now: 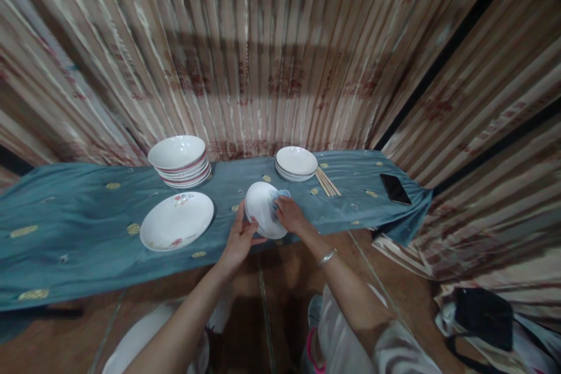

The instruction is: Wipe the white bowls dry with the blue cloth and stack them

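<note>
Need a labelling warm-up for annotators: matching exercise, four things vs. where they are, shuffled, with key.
Things
1. light blue cloth
2. wooden chopsticks
3. black smartphone
4. large floral plate

Places
A. near the right end of the blue-green tablecloth
B. in front of the stack of white bowls
C. in the right hand, against the white dish that the left hand holds
D. just right of the stack of small plates

Pairs: 1-C, 2-D, 3-A, 4-B
</note>
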Demonstrator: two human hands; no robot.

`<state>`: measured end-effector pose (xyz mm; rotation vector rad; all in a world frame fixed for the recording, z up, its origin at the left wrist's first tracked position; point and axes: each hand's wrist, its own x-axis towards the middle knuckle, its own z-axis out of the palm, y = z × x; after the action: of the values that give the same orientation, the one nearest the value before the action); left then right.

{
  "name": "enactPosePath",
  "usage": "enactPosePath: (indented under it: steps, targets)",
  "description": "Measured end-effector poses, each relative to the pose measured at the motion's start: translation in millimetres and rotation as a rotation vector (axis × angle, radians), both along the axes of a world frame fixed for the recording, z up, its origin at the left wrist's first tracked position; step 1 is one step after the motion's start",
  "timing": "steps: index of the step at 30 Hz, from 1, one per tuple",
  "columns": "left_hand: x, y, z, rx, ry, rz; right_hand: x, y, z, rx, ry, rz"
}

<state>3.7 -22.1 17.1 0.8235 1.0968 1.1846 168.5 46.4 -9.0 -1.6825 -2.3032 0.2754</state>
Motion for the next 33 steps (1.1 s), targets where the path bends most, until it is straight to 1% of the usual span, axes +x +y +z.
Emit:
enactPosePath:
  steps: [5, 10, 15, 19, 23, 27, 30, 33]
  targets:
    - [0.6, -1.6, -0.6, 0.020, 0.001, 0.000, -16.4, 13.3, -12.9, 0.027, 0.211, -0.072]
    - [-0.5, -2.9, -1.2, 0.043, 0.013, -0.008, -32.6, 24.1, -19.0, 0.020, 0.565, -0.062]
    - [-2.7, -4.6, -3.3, 0.054, -0.011, -0.007, -50.0, 24.7, -12.0, -0.027, 0.766, -0.079]
    - [-3.8, -6.4, -3.7, 0.034, -0.050, -0.010, -59.7, 14.6, -0.8, -0.094, 0.941, -0.010]
    - [-7.9, -8.6, -2.4, 0.039, -0.063, -0.004, -64.7, -2.1, 9.7, -0.136, 1.026, 0.090]
    - [-15.2, -9.1, -1.9, 0.022, -0.071, 0.025, -67.4, -18.4, 15.1, -0.238, 1.053, 0.184]
    - [-20.8, -10.2, -3.2, 0.008, -0.081, 0.026, -64.8, -25.9, 15.4, -0.294, 1.047, 0.207]
    - [-24.9, -13.0, -4.8, -0.012, -0.073, -0.012, -59.3, -30.5, 15.0, -0.327, 1.032, 0.222]
